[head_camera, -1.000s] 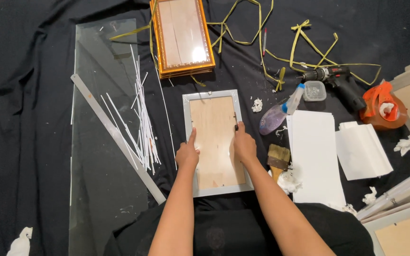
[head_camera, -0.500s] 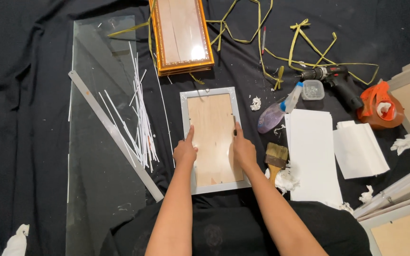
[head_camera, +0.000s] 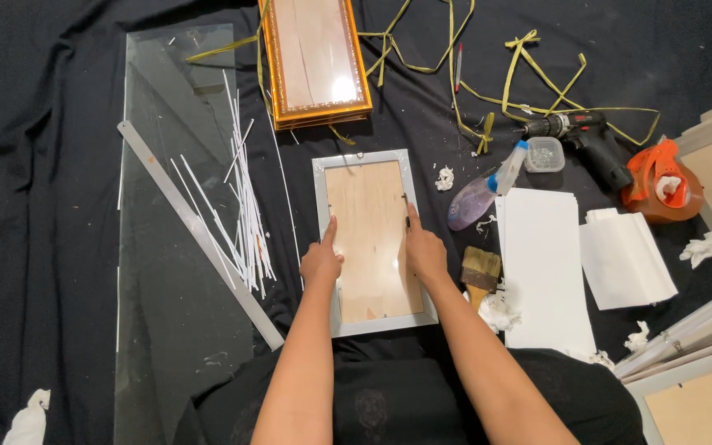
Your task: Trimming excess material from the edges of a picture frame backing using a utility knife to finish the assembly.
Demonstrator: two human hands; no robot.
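Now: both hands pressing on silver picture frame [head_camera: 372,243], lying face-down on black cloth [head_camera: 43,99].
Left hand [head_camera: 321,262] and right hand [head_camera: 423,251] loosely curled, forefingers extended on wooden backing, gripping nothing; paintbrush [head_camera: 480,270] just right.

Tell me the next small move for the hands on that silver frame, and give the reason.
Probably press the backing board down with both forefingers. The silver frame lies face down on the black cloth; the left hand points at its left edge, the right hand at its right, each fingertip near a small dark tab. Whether the tabs are bent down yet is too small to tell.
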